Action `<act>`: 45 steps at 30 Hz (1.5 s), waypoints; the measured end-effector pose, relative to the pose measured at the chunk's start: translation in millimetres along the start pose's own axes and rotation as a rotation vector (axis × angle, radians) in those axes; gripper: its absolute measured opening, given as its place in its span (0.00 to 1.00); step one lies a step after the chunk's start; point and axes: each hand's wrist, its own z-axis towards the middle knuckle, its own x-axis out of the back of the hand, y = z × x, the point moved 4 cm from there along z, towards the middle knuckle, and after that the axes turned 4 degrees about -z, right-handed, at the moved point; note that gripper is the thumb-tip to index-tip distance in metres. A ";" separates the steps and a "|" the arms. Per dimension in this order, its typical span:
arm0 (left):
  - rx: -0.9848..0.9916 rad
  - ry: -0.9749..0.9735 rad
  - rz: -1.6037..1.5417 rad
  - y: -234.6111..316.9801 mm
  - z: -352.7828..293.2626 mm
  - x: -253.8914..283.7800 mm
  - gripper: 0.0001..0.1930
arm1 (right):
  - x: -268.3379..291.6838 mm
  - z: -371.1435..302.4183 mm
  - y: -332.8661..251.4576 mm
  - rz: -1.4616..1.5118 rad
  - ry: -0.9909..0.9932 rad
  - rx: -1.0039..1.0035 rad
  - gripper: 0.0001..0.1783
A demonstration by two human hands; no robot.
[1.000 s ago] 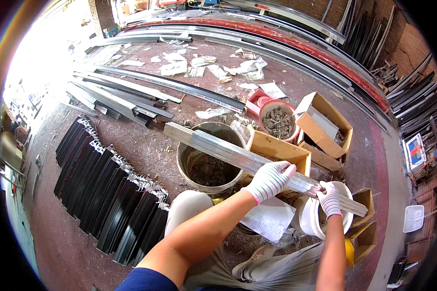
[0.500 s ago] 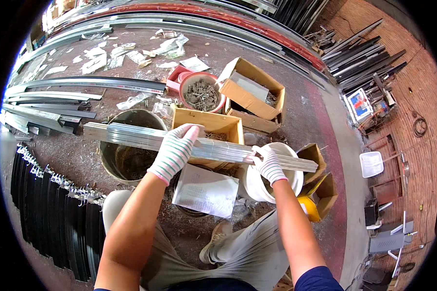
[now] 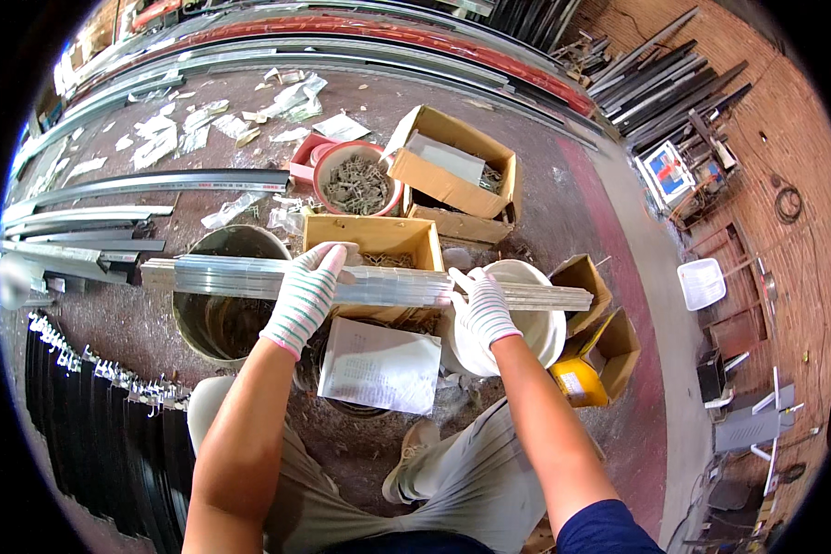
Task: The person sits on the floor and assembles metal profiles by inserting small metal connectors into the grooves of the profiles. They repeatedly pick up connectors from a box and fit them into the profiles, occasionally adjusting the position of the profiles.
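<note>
A bundle of long, thin silvery metal strips [image 3: 392, 284] lies crosswise in front of me, held in both hands. My left hand [image 3: 303, 300], in a white glove with green stripes, is closed round it left of the middle. My right hand [image 3: 485, 309], gloved alike, grips it farther right with its fingers over the top edge. The bundle's left end hangs over a large dark bucket [image 3: 186, 323], its right end over a white bucket [image 3: 549, 337]. Below its middle are a wooden box [image 3: 369, 229] of small metal parts and a written paper sheet [image 3: 379, 369].
Beyond stand a red-rimmed basin [image 3: 358, 185] of metal pieces and an open cardboard box [image 3: 457, 185]. A yellow container [image 3: 582, 379] sits at right. Black profiles [image 3: 102, 434] are stacked at lower left, and long metal profiles [image 3: 74, 249] lie at left. Paper scraps [image 3: 157, 138] litter the floor.
The bundle has turned from sloping down rightward to nearly level. Both hands still grip it, and the view has shifted slightly, moving the surroundings left.
</note>
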 end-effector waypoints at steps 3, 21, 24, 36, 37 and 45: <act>0.009 0.007 0.043 1.0 -1.5 -2.4 0.16 | -2.2 0.1 6.4 -0.016 0.018 -0.029 0.24; -0.004 0.052 0.133 -22.3 22.7 -2.5 0.23 | 114.9 -159.8 46.6 0.029 0.414 0.033 0.24; -0.147 -0.043 0.294 -64.8 76.4 55.2 0.27 | 141.2 -293.4 90.5 0.046 0.345 -0.262 0.21; 0.077 -0.217 0.382 -104.5 59.1 11.4 0.34 | -28.4 -783.2 79.0 0.355 -0.462 -1.691 0.26; 0.041 -0.245 0.432 -106.7 53.8 7.0 0.33 | -43.5 -774.6 64.1 0.446 -0.450 -1.738 0.29; -0.088 -0.429 0.755 -116.3 -37.4 -72.9 0.26 | -116.6 -792.4 44.9 0.267 -0.479 -1.882 0.32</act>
